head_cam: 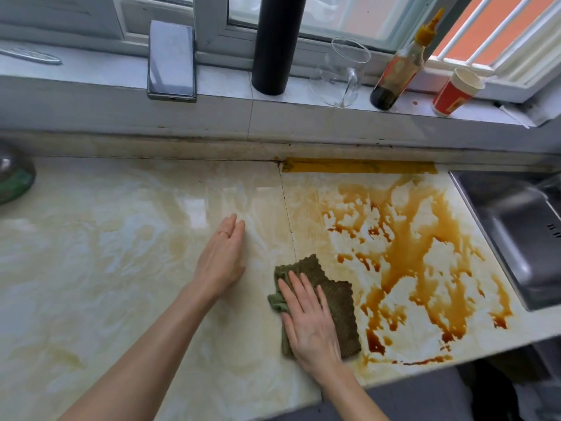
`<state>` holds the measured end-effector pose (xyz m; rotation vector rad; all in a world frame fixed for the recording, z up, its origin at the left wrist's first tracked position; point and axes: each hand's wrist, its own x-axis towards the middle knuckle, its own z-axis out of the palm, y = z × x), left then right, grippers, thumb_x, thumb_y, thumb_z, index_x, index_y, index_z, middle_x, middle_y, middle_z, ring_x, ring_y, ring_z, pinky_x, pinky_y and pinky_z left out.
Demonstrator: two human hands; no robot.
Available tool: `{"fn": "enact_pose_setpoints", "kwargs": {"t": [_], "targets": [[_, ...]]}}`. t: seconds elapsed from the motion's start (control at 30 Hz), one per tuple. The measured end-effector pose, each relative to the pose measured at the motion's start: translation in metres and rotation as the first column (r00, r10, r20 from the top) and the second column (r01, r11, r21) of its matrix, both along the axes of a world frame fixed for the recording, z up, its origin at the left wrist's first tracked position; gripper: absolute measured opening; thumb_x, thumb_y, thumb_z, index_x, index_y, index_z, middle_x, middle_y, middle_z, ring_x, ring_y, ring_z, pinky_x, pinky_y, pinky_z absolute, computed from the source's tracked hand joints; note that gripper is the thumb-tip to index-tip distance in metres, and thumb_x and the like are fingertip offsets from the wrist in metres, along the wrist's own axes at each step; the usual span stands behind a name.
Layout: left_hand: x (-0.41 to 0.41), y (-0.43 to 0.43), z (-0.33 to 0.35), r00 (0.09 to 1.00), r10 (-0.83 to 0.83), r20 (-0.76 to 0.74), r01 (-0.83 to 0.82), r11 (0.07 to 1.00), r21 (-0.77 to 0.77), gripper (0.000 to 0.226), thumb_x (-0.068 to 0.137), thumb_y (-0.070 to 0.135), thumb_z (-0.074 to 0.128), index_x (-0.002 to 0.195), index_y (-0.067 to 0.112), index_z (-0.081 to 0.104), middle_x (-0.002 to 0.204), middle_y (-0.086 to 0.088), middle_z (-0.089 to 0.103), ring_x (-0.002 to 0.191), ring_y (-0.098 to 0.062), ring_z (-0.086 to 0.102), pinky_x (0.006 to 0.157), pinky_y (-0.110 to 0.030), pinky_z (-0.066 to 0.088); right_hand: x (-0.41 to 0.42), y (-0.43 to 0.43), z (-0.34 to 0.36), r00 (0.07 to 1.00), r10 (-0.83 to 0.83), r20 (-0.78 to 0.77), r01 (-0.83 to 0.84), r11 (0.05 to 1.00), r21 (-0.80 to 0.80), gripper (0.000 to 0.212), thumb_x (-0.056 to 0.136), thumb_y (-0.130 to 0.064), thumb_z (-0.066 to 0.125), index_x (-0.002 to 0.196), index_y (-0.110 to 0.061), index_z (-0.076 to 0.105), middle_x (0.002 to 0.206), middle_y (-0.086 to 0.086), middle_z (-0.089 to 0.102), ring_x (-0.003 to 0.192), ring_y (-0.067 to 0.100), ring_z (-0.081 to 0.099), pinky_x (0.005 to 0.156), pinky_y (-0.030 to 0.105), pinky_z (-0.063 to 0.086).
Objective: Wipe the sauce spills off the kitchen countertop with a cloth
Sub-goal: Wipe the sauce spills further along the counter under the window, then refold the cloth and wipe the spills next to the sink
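Note:
A folded olive-green cloth (337, 302) lies flat on the pale marble countertop (121, 268). My right hand (306, 320) presses down on the cloth's left part with straight fingers. Brown sauce (409, 253) spreads in streaks and pools over the counter to the right of the cloth, reaching toward the sink. My left hand (223, 256) rests with straight fingers on the bare counter, left of the cloth and apart from it.
A steel sink (522, 235) borders the counter on the right. On the window ledge stand a phone (171, 60), a black cylinder (274, 44), a glass jug (343, 74), a sauce bottle (400, 65) and a red paper cup (455, 92). A green pot (12, 177) sits far left.

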<state>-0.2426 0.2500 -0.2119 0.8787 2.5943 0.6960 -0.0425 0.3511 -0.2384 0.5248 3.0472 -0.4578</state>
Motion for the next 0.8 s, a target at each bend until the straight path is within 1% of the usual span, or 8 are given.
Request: {"fn": "enact_pose_setpoints", "kwargs": {"t": [0.1, 0.17, 0.27, 0.33, 0.43, 0.5, 0.57, 0.8], "targets": [[0.016, -0.001, 0.009, 0.999, 0.001, 0.040, -0.002, 1.000, 0.024, 0.069, 0.087, -0.006, 0.034, 0.151, 0.014, 0.017, 0.159, -0.004, 0.012, 0.146, -0.018, 0.013, 0.118, -0.031, 0.018, -0.005, 0.019, 0.011, 0.982, -0.165, -0.089, 0.143, 0.965, -0.219, 0.046, 0.102, -0.019, 0.038, 0.146, -0.030, 0.034, 0.155, -0.013, 0.023, 0.146, 0.003, 0.010, 0.120, 0.040, 0.010], [0.027, -0.001, 0.017, 0.998, -0.013, 0.068, 0.010, 0.999, 0.046, 0.064, 0.089, -0.005, 0.034, 0.149, 0.014, 0.024, 0.157, -0.006, 0.023, 0.144, -0.020, 0.022, 0.116, -0.031, 0.022, -0.012, 0.028, 0.029, 0.908, -0.398, -0.128, 0.271, 0.793, -0.546, 0.041, 0.103, -0.016, 0.038, 0.138, -0.035, 0.044, 0.150, -0.014, 0.036, 0.141, 0.002, 0.026, 0.117, 0.031, 0.021], [0.048, 0.006, 0.027, 0.982, -0.066, 0.179, 0.039, 0.987, 0.153, 0.051, 0.093, 0.002, 0.039, 0.143, 0.014, 0.038, 0.146, -0.006, 0.043, 0.133, -0.021, 0.040, 0.110, -0.032, 0.033, -0.018, 0.044, 0.061, 0.707, -0.707, 0.007, 0.195, 0.185, -0.963, 0.032, 0.103, -0.020, 0.037, 0.121, -0.038, 0.057, 0.122, -0.013, 0.064, 0.112, 0.003, 0.059, 0.089, 0.019, 0.047], [0.065, 0.014, 0.035, 0.900, -0.061, 0.431, -0.046, 0.972, 0.232, 0.042, 0.098, 0.019, 0.045, 0.140, 0.018, 0.042, 0.141, -0.003, 0.048, 0.124, -0.018, 0.049, 0.103, -0.032, 0.042, -0.020, 0.056, 0.077, 0.636, -0.761, 0.132, -0.026, -0.191, -0.981, 0.030, 0.098, -0.024, 0.044, 0.124, -0.022, 0.059, 0.110, 0.000, 0.071, 0.095, 0.014, 0.067, 0.076, 0.027, 0.055], [0.089, 0.027, 0.045, 0.463, -0.043, 0.885, -0.277, 0.942, 0.190, 0.046, 0.093, 0.047, 0.050, 0.130, 0.020, 0.049, 0.123, 0.000, 0.059, 0.102, -0.017, 0.063, 0.087, -0.036, 0.054, -0.027, 0.055, 0.094, 0.659, -0.714, 0.238, -0.154, -0.438, -0.886, 0.050, 0.086, -0.036, 0.052, 0.125, -0.007, 0.062, 0.121, 0.019, 0.064, 0.106, 0.032, 0.063, 0.092, 0.043, 0.050], [0.097, 0.034, 0.048, 0.118, -0.101, 0.988, -0.412, 0.900, 0.141, 0.041, 0.087, 0.051, 0.058, 0.111, 0.018, 0.064, 0.101, -0.001, 0.071, 0.085, -0.020, 0.069, 0.080, -0.042, 0.057, -0.029, 0.050, 0.095, 0.661, -0.712, 0.237, -0.200, -0.472, -0.859, 0.049, 0.084, -0.040, 0.052, 0.116, -0.009, 0.069, 0.118, 0.018, 0.065, 0.106, 0.034, 0.063, 0.099, 0.046, 0.045], [0.098, 0.036, 0.050, -0.025, -0.150, 0.988, -0.527, 0.842, 0.115, 0.028, 0.084, 0.039, 0.066, 0.099, 0.016, 0.070, 0.092, -0.006, 0.073, 0.082, -0.022, 0.069, 0.078, -0.045, 0.058, -0.027, 0.045, 0.092, 0.654, -0.718, 0.237, -0.240, -0.494, -0.836, 0.050, 0.084, -0.046, 0.051, 0.118, -0.013, 0.068, 0.117, 0.016, 0.065, 0.105, 0.032, 0.062, 0.100, 0.045, 0.044], [0.070, 0.022, 0.052, 0.574, -0.026, 0.818, -0.382, 0.875, 0.296, 0.029, 0.083, -0.001, 0.062, 0.100, 0.022, 0.065, 0.095, -0.002, 0.072, 0.085, -0.017, 0.069, 0.067, -0.027, 0.056, -0.001, 0.046, 0.077, 0.705, -0.699, 0.119, -0.129, -0.291, -0.948, 0.040, 0.091, -0.028, 0.062, 0.128, -0.014, 0.057, 0.130, 0.015, 0.059, 0.121, 0.028, 0.056, 0.101, 0.046, 0.044]]}}
